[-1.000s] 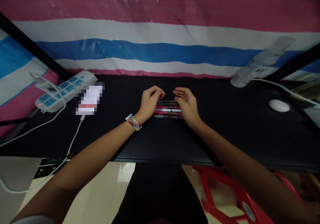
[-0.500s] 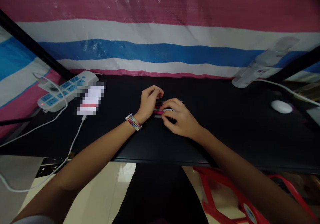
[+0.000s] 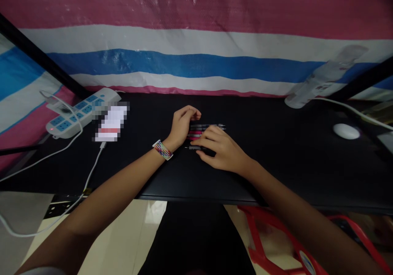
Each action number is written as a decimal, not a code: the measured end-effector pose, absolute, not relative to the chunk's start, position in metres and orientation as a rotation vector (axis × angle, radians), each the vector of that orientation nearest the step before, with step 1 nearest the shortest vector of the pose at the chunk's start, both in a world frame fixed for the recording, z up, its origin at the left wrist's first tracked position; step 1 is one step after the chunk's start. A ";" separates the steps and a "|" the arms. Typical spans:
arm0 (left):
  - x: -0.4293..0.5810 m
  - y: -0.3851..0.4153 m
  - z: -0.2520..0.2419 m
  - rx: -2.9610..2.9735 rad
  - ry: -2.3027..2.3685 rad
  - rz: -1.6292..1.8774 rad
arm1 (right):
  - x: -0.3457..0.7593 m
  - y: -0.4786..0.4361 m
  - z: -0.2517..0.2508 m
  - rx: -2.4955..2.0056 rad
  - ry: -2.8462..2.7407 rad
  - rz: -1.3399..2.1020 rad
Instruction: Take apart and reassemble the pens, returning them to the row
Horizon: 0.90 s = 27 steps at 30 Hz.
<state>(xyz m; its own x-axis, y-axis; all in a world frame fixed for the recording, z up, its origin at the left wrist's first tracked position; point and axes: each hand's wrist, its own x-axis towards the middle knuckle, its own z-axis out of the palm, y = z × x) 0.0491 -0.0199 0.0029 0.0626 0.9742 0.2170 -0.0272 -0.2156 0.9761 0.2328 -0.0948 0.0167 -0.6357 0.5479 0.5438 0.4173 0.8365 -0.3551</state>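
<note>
Several pens (image 3: 205, 128), black and pink, lie side by side in a row on the black desk (image 3: 276, 164). My left hand (image 3: 181, 124) rests curled at the row's left end, its fingers loosely bent, and a colourful band sits on that wrist. My right hand (image 3: 220, 149) lies over the right half of the row with its fingers pinched on the nearest dark pen (image 3: 192, 147), which sits a little toward me from the others.
A white power strip (image 3: 76, 111) with a cable and a blurred white item (image 3: 111, 123) lie at the desk's left. A white mouse (image 3: 346, 131) and a tipped white bottle (image 3: 322, 78) sit at the right. A striped tarp hangs behind. A red stool (image 3: 276, 242) stands below.
My right hand came from the right end of the row across the pens, closed on the nearest pen and drew it toward me. My left hand has hardly moved.
</note>
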 end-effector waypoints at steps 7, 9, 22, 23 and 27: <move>0.046 -0.019 0.001 1.413 0.966 1.346 | 0.237 -0.092 0.015 -0.618 -2.410 0.250; 0.044 -0.022 0.006 1.516 0.926 1.372 | 0.237 -0.092 0.015 -0.604 -2.388 0.277; 0.032 -0.021 0.012 2.098 0.885 1.339 | 0.248 -0.069 0.008 -0.952 -1.873 0.246; 0.031 -0.019 0.012 2.091 0.920 1.369 | 0.249 -0.065 0.008 -0.984 -1.808 0.299; 0.025 -0.012 0.010 2.029 1.022 1.483 | 0.253 -0.051 0.010 -1.099 -1.438 0.796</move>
<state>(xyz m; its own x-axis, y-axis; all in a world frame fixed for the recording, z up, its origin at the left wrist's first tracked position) 0.0245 -0.0117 0.0100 0.1585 0.7654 0.6238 0.3109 -0.6383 0.7042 0.2530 -0.0509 0.0098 0.0360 0.9339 0.3556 0.1944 0.3425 -0.9192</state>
